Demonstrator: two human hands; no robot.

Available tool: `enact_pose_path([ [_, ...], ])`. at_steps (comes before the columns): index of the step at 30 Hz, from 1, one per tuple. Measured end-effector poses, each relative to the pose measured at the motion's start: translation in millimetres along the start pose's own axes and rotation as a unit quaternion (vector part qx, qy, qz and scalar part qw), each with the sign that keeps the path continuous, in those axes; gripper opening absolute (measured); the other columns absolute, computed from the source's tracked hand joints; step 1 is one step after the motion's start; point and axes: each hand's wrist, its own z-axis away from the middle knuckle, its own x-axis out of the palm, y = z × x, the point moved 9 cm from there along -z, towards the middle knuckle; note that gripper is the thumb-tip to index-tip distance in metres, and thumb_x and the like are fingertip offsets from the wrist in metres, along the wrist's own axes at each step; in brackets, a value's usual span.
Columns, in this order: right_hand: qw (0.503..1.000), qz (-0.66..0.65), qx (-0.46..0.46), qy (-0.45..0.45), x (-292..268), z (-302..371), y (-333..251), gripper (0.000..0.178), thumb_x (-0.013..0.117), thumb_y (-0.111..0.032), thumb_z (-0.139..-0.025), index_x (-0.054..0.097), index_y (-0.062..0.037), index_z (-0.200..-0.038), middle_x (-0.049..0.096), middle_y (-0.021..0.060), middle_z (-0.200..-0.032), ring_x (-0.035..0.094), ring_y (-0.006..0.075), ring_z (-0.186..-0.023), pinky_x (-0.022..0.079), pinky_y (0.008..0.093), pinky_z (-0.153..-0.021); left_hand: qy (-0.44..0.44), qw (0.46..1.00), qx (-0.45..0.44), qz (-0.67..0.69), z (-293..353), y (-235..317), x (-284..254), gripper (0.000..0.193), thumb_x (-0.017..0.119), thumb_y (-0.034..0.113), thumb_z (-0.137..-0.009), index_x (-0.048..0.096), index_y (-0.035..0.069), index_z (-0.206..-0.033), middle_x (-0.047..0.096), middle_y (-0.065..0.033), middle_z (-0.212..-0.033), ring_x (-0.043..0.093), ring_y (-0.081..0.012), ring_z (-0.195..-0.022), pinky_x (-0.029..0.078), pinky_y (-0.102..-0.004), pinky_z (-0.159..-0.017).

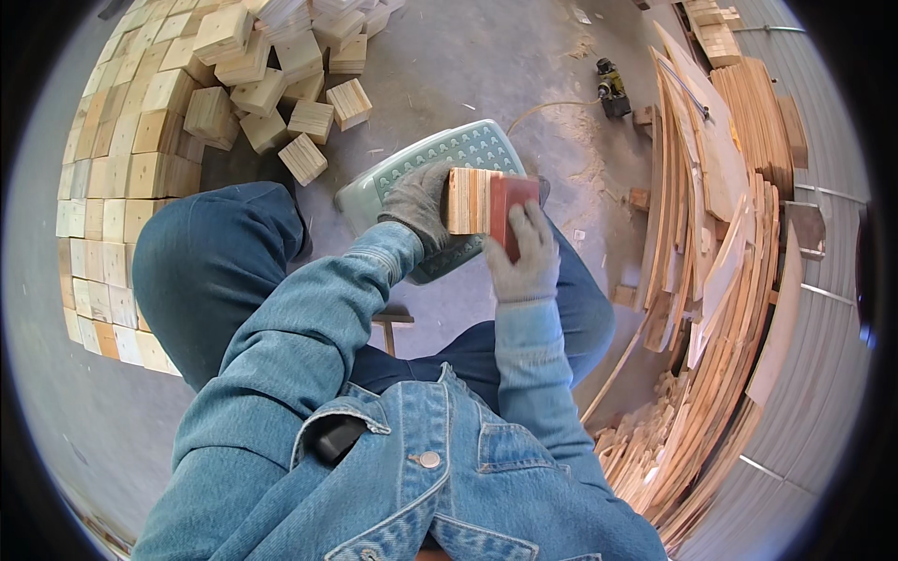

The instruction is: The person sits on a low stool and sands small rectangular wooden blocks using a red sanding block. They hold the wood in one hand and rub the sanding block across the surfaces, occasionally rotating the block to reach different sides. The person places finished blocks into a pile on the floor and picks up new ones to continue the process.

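Above a pale green plastic step stool (447, 148) I hold a layered wooden block (468, 200). My left hand (417, 200), in a grey glove, is wrapped round the block's left side. A flat reddish-brown sanding block (512, 198) lies against the wooden block's right side. My right hand (526, 262), gloved in light grey, grips the sanding block from below and the right, its fingers over the outer face. The wooden block hides part of the stool's top.
Stacked wooden blocks (112, 210) form a wall at the left, with loose blocks (304, 159) heaped beside it. A cordless power tool (612, 89) stands on the floor at far right. Long wood strips and boards (716, 290) pile up along the right, beside grey metal sheeting (823, 309).
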Motion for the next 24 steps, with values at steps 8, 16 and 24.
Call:
enact_pose_path([
  [8, 0.999, 0.027, -0.041, -0.001, -19.7, 43.7, -23.3, 0.064, 0.089, -0.020, -0.074, 0.073, -0.0070, -0.135, 0.063, 0.0225, -0.147, 0.066, 0.0429, -0.117, 0.053, 0.0529, -0.104, 0.007, 1.000, 0.009, 0.000, 0.3, 4.2, -5.2, 0.102, 0.094, 0.040, -0.067, 0.048, 0.017, -0.154, 0.056, -0.0184, -0.151, 0.053, -0.0386, -0.143, 0.040, -0.0468, -0.126],
  [16, 0.999, 0.040, 0.009, 0.009, 22.4, -69.6, 6.7, 0.059, 0.086, -0.028, -0.078, 0.075, -0.0148, -0.135, 0.065, 0.0149, -0.150, 0.066, 0.0402, -0.124, 0.054, 0.0500, -0.107, 0.011, 1.000, 0.006, -0.008, -0.5, 7.8, -5.5, 0.102, 0.095, 0.046, -0.064, 0.050, 0.016, -0.151, 0.060, -0.0167, -0.145, 0.057, -0.0371, -0.138, 0.044, -0.0450, -0.121],
  [24, 1.000, 0.016, -0.006, 0.007, 12.0, -36.1, -2.3, 0.061, 0.087, -0.028, -0.079, 0.074, -0.0112, -0.136, 0.062, 0.0178, -0.153, 0.066, 0.0406, -0.126, 0.053, 0.0498, -0.108, -0.007, 1.000, 0.002, 0.009, -3.4, -0.2, 1.0, 0.100, 0.094, 0.045, -0.065, 0.051, 0.017, -0.150, 0.058, -0.0161, -0.148, 0.054, -0.0379, -0.142, 0.040, -0.0470, -0.125],
])
